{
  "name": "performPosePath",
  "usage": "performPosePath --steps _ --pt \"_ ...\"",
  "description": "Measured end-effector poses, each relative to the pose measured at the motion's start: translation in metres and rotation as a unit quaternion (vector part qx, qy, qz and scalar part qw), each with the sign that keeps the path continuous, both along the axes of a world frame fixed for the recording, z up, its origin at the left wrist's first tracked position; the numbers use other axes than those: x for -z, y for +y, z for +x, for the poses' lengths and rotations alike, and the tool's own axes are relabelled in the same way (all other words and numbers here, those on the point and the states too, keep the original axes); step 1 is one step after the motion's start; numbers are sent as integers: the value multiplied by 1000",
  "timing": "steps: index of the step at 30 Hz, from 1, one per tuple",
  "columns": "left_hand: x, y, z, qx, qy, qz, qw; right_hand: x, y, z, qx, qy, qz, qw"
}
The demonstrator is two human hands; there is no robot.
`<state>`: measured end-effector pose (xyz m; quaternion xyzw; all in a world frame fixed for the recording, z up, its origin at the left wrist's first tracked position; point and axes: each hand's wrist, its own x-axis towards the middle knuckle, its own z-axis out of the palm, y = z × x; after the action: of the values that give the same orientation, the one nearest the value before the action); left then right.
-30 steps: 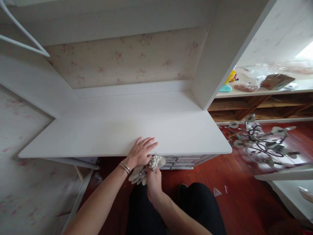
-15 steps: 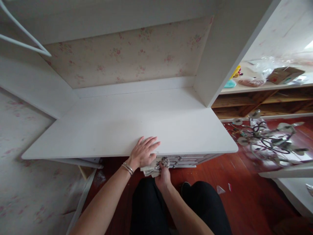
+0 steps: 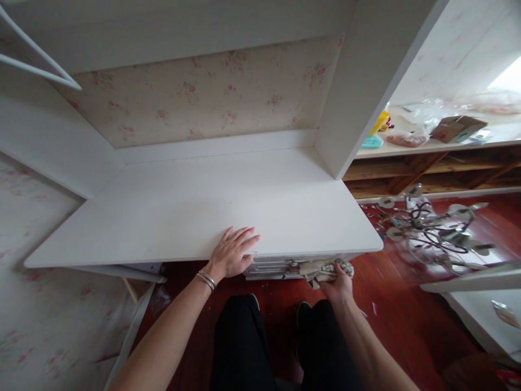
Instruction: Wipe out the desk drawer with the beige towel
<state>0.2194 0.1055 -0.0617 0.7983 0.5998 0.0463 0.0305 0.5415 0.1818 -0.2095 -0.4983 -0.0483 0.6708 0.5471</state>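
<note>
My left hand (image 3: 234,251) rests on the front edge of a white desk (image 3: 195,206), fingers stretched out over the top; it holds nothing. My right hand (image 3: 338,282) grips a crumpled, patterned cloth (image 3: 321,268) just below the desk's front edge, toward the right end. The cloth hangs beside the white drawers (image 3: 271,266) under the desktop and covers part of them. Whether it touches the drawer fronts I cannot tell.
A chandelier (image 3: 431,228) with curved arms lies on the red floor (image 3: 391,326) to the right. Behind it, a low wooden shelf (image 3: 378,169) carries plastic bags and a cardboard box (image 3: 458,128). A white cable (image 3: 40,70) hangs at upper left.
My right hand has moved right with the cloth, away from my left hand, along the desk's front. My left hand stays on the edge. The view has shifted slightly.
</note>
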Motion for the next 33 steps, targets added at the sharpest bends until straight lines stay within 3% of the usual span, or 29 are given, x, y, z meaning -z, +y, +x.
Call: performPosePath --steps 3,6,14,18,24,30,33 --pt "1 0 0 0 2 8 1000 -18 10 17 11 22 -55 998" --pt "2 0 1 1 3 14 1000 -40 11 19 15 27 -49 998" --pt "3 -3 1 -7 0 16 1000 -110 -3 -10 67 107 -31 992" --pt "3 -3 2 -9 0 23 1000 -137 -21 -35 50 127 -47 990" --pt "6 -4 2 -13 -6 30 999 -152 -43 -57 -9 157 -76 985" --pt "5 -7 3 -17 -23 38 999 -156 -62 -15 -28 104 -73 991" --pt "3 -9 3 -16 -32 42 998 -173 -72 8 -5 12 -5 1000"
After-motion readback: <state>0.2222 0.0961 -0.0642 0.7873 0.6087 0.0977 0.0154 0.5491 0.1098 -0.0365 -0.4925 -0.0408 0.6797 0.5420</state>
